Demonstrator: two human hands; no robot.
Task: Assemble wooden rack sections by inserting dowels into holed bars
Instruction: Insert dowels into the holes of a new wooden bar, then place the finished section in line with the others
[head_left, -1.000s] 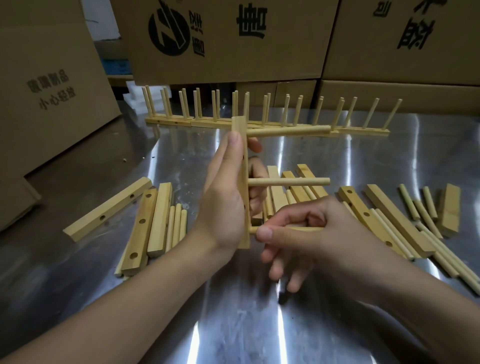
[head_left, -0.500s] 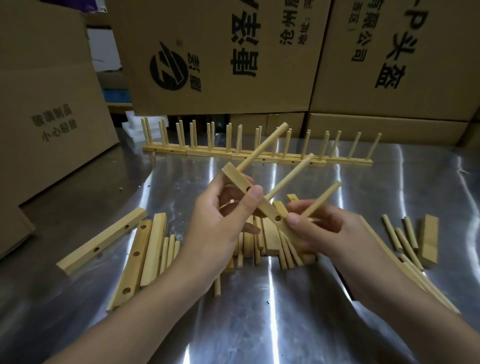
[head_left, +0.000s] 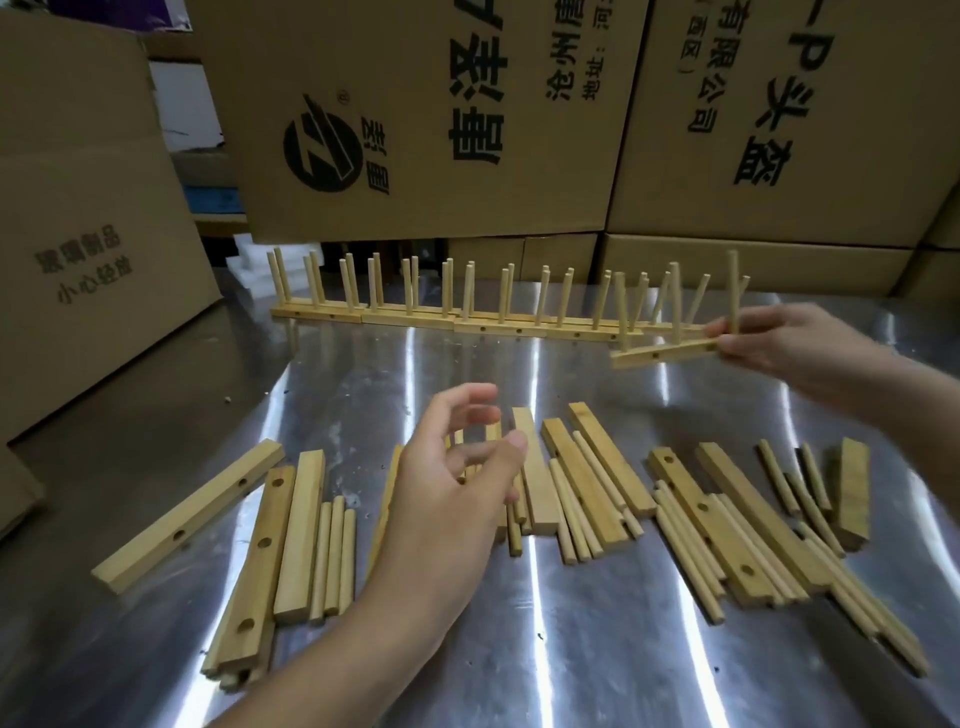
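R hand (head_left: 779, 345) grip pinching rack section (head_left: 662, 353) by its right end, L hand (head_left: 457, 467) open, empty

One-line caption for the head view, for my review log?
Right hand carries a three-dowel rack section toward the finished row; open left hand hovers over loose bars and dowels.

The right hand (head_left: 779, 343) pinches one end of a pale wooden holed bar with three upright dowels (head_left: 662, 354) above the shiny metal worktop (head_left: 363, 374). The left hand (head_left: 457, 483), fingers (head_left: 480, 410) loosely curled and empty, hovers over loose wooden bars and dowels (head_left: 587, 483).
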